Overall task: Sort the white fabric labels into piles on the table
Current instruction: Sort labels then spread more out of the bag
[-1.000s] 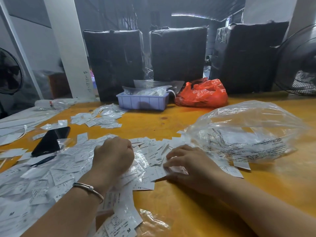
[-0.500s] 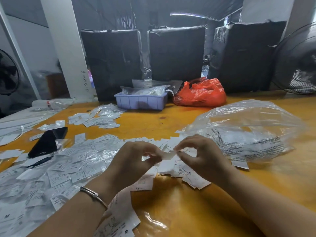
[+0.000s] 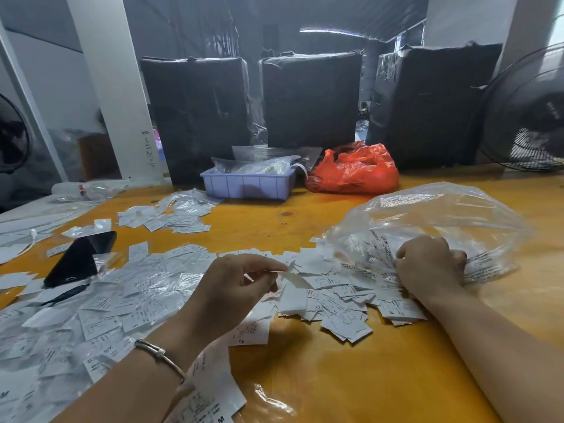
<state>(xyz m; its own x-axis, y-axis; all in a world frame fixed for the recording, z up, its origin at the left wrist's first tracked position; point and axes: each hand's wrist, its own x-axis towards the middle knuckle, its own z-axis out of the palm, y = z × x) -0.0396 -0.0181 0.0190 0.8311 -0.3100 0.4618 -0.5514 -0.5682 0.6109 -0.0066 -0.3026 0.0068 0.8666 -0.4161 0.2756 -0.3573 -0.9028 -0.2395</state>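
Your yellow table [image 3: 305, 386] fills the lower view, and along its far edge three black wrapped bales [image 3: 308, 99] stand upright side by side, with a fan [image 3: 525, 111] at the far right. In front of you on the right lies a clear plastic bag [image 3: 433, 215], puffed up, with printed labels showing through its film; the print there is too small to read. To its left, against the bales, sit a crumpled red bag [image 3: 354, 169] and a lilac tray [image 3: 247, 184] with clear packets in it.

The white fabric labels [image 3: 329, 300] spread in a loose band across the table from the left edge to the mouth of the clear bag, lying at all angles, so they share no common direction. A few show single letters you can read: "M", "S" and "SX". A smaller cluster lies further off, near the tray. A black phone [image 3: 79, 257] rests among the labels on the left, its long axis slanting away to the right.

Your right hand [image 3: 430, 267] sits at the bag's mouth with fingers curled into a bunch of labels. Your left hand [image 3: 235, 288], a bracelet [image 3: 158, 355] on its wrist, is raised over the pile and pinches one label [image 3: 294, 277] between thumb and forefinger; it sticks out to the right, long axis roughly level.
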